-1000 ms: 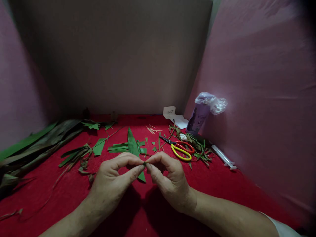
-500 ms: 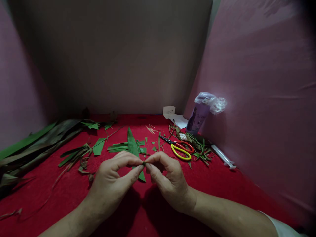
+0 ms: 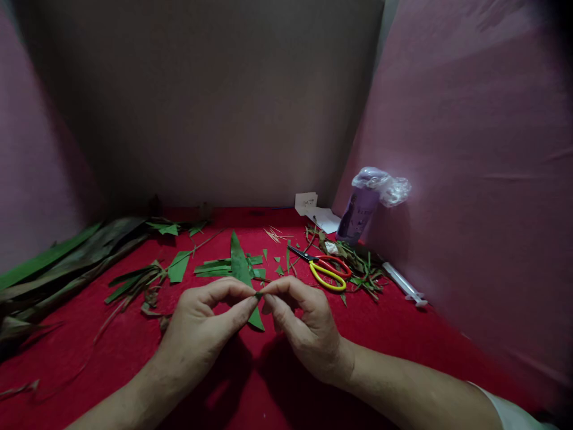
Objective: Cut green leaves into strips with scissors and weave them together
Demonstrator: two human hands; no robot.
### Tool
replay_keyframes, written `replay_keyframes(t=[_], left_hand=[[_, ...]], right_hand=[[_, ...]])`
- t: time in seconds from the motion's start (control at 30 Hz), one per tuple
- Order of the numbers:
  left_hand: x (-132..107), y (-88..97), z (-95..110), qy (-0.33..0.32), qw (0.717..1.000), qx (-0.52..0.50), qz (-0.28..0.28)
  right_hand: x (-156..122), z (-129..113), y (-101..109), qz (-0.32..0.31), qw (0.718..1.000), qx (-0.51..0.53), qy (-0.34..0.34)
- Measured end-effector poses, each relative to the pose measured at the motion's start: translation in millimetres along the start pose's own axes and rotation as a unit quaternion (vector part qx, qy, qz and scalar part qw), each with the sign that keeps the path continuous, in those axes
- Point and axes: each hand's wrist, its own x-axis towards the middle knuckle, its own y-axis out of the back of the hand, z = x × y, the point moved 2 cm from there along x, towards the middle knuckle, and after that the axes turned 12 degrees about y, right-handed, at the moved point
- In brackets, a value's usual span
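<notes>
Between my fingertips is a small dark green piece of leaf [image 3: 258, 294], mostly hidden by the fingers. My left hand [image 3: 210, 316] pinches it with thumb and forefinger from the left. From the other side, my right hand [image 3: 304, 328] is closed at the piece's right end, thumb and forefinger bent together. Below and behind the fingertips lies a long pointed green leaf [image 3: 240, 260] on the red cloth [image 3: 286, 382]. Several cut green leaf strips [image 3: 212, 268] lie just beyond my left hand. Scissors [image 3: 329, 270] with one red and one yellow handle rest beyond my right hand.
Long leaves [image 3: 89, 251] are heaped at the left, near a dried leaf bundle [image 3: 138, 280]. Toothpicks [image 3: 276, 234] lie at the back. On the right are a purple bottle [image 3: 358, 212] in clear plastic, a pile of plant scraps [image 3: 362, 269], a syringe [image 3: 405, 285] and white cards [image 3: 323, 218].
Both hands keep their pinch on the small leaf piece. The left fingertips have shifted slightly left, and a little more of the piece shows between the hands.
</notes>
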Motion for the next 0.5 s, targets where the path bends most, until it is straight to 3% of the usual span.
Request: replay_keyframes(t=[0.13,0.5], left_hand=[[5,0.2,-5,0.11,0.986,-0.126,-0.025],[7,0.7,-14,0.138,0.966,-0.217,-0.036]], right_hand=[[0,2,0,0.008,1.0,0.019,0.001],[0,1,-1,-0.007,1.0,-0.012,0.013]])
